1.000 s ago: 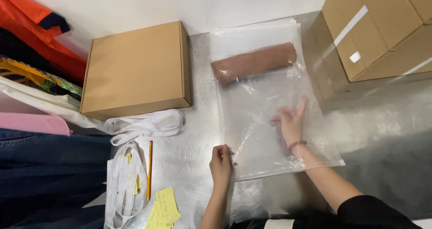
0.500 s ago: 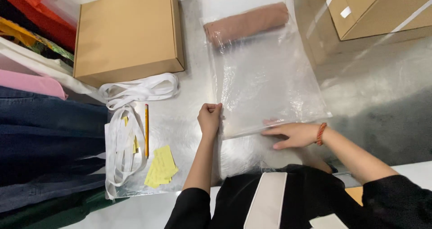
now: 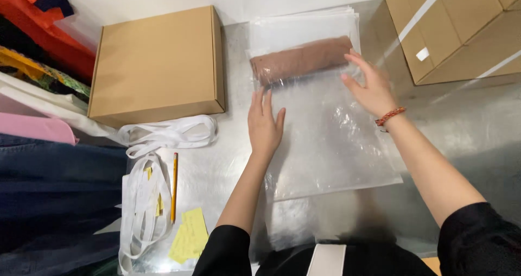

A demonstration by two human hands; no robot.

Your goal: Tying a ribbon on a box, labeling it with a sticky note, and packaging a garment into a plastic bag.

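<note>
A clear plastic bag (image 3: 331, 140) lies flat on the metal table (image 3: 461, 118), with a rolled brown cloth (image 3: 301, 60) inside at its far end. My left hand (image 3: 265, 125) rests flat on the bag's left edge, fingers spread, just below the brown roll. My right hand (image 3: 369, 85) presses on the bag's right side, fingertips touching the roll's right end. A beaded bracelet (image 3: 389, 115) circles the right wrist. Neither hand grips anything.
A closed flat cardboard box (image 3: 157, 64) sits left of the bag. Larger taped cartons (image 3: 461, 26) stand at the back right. White straps (image 3: 157, 162), a pencil (image 3: 175, 186) and yellow notes (image 3: 189, 235) lie front left. Folded clothes (image 3: 38, 118) pile at the far left.
Both hands have moved from the bag's near edge up to the far end beside the brown roll. The camera view has shifted.
</note>
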